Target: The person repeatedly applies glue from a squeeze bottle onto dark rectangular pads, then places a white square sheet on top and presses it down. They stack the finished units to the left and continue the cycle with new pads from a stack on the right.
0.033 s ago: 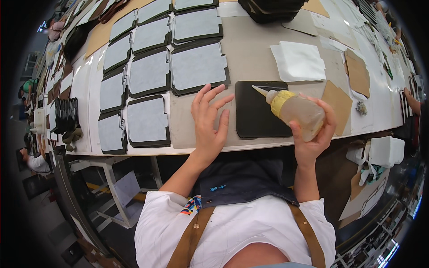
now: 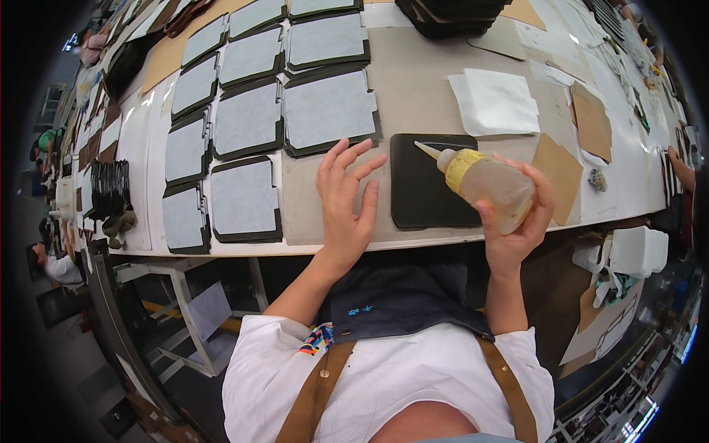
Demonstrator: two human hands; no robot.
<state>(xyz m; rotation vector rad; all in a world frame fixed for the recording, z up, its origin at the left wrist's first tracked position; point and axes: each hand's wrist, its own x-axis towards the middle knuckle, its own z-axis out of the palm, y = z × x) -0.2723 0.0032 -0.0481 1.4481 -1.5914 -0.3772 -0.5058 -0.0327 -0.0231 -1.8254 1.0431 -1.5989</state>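
A long worktable [image 2: 151, 177] curves across the upper half of the view, the nearer part in front of you covered by a grey-beige sheet [image 2: 402, 81]. On its left, rows of dark-edged panels [image 2: 330, 111] with pale grey faces lie in overlapping stacks; the farthest are cut off by the upper edge.

Your two forearms reach up from below, bent at the elbows, hands well apart. Your left hand [image 2: 346, 184] is palm down, fingers spread and softly curved away from you, thumb out to the right. Its fingertips overlap the corner of a stack in this view; whether they touch cannot be told.

To its right, a black panel [image 2: 421, 192] with rounded corners lies flat near the table's front edge. Its right part is hidden behind your right hand [image 2: 528, 214] and what it holds.

That hand is clasped around a squeeze bottle [image 2: 491, 188], thumb on the near-left side, fingers wrapping the right and partly covering the base. The bottle is translucent and cloudy, with a yellow band by the neck. It tilts over the panel, its thin, pale nozzle [image 2: 427, 150] pointing left and away from you. Whether the tip touches the panel is unclear.
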